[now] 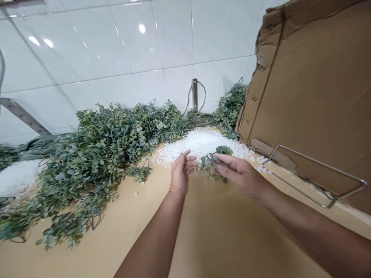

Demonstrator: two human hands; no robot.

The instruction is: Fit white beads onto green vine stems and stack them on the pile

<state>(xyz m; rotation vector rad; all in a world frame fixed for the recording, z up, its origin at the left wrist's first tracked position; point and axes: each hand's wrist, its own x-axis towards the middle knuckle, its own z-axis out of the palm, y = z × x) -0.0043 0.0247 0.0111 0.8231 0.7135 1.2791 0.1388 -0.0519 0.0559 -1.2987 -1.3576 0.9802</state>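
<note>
My right hand [236, 172] pinches a small leafy sprig [206, 162], apparently of artificial greenery, above the tabletop. Its leaves point left, and a larger green leaf [224, 150] shows just above my fingers. On the other side of the sprig is my left hand [181, 172], its fingers apart and the palm turned toward the leaves. Nothing sits in that hand; whether its fingertips touch the leaves I cannot tell. Behind both hands spreads a heap of white pellets [203, 141]. A single short sprig [140, 172] lies on the table left of my left hand.
A large heap of similar greenery [113, 143] covers the left and back of the table [139, 220]. More greenery [232, 106] stands at the back right. Torn cardboard [313, 104] leans at right, with a metal wire frame [321, 161] before it. Another white pile [19, 175] lies far left.
</note>
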